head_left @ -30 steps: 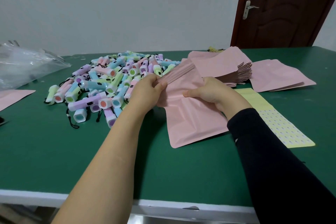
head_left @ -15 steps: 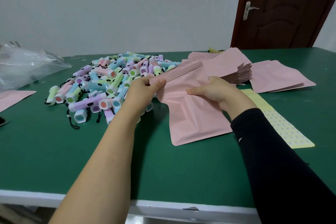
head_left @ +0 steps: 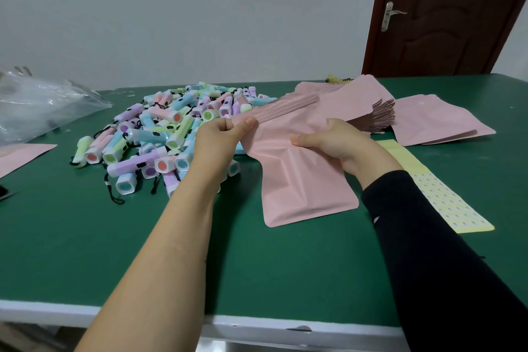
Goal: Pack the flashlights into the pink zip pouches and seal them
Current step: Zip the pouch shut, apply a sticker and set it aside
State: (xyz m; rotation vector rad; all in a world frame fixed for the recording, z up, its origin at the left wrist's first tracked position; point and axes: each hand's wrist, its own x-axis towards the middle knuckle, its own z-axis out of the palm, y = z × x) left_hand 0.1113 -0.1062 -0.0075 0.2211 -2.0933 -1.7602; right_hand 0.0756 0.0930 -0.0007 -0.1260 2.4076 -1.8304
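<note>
On the green tabletop [head_left: 85, 237], just behind my left hand [head_left: 220, 137], lies a heap of pastel flashlights [head_left: 171, 128] in pink, blue, green and purple, their black wrist cords tangled among them. My left forearm crosses the near edge of that heap and hides a few of them. A crumpled clear plastic bag [head_left: 37, 103] sits at the far left, with one flat pink pouch [head_left: 20, 154] at the left edge below it. Behind my right hand [head_left: 334, 140] is a fanned stack of pouches [head_left: 371, 111], and further right a couple of loose ones [head_left: 437, 120]. A yellow sticker sheet [head_left: 437, 194] runs beside my black sleeve, partly under it. A dark wooden door [head_left: 451, 14] stands behind the far right corner.

The pouch I am working on [head_left: 300, 180] is matte pink and creased. Its bottom end rests on the tabletop between my arms, and its ribbed zip end is lifted and angled over the edge of the heap. My left hand pinches the zip strip at its near corner with thumb and curled fingers. My right hand grips the pouch's right side, thumb on top and fingers tucked beneath. I cannot tell whether the zip is closed.
</note>
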